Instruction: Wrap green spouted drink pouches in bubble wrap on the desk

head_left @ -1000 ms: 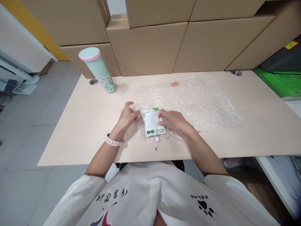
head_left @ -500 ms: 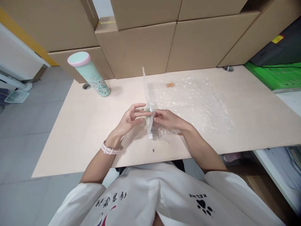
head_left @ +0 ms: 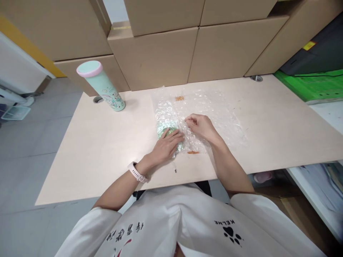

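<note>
A sheet of clear bubble wrap lies on the table, its left part folded over a green item whose kind I cannot make out. My left hand rests flat on this wrapped item, fingers stretched out and pressing down. Just to its right, my right hand is over the bubble wrap with its fingers curled in to the thumb. Whatever is between those fingertips, if anything, is hidden. Orange-brown patches show at the wrap's far and near edges.
A mint-green tumbler with a pink rim stands on the table at the back left. Cardboard boxes are stacked along the far edge. At the right are a green crate and a dark case.
The green item and wrap, held upright between both hands before, now lie flat on the sheet. My left hand has moved right and down onto them; my right hand has lifted away slightly.
</note>
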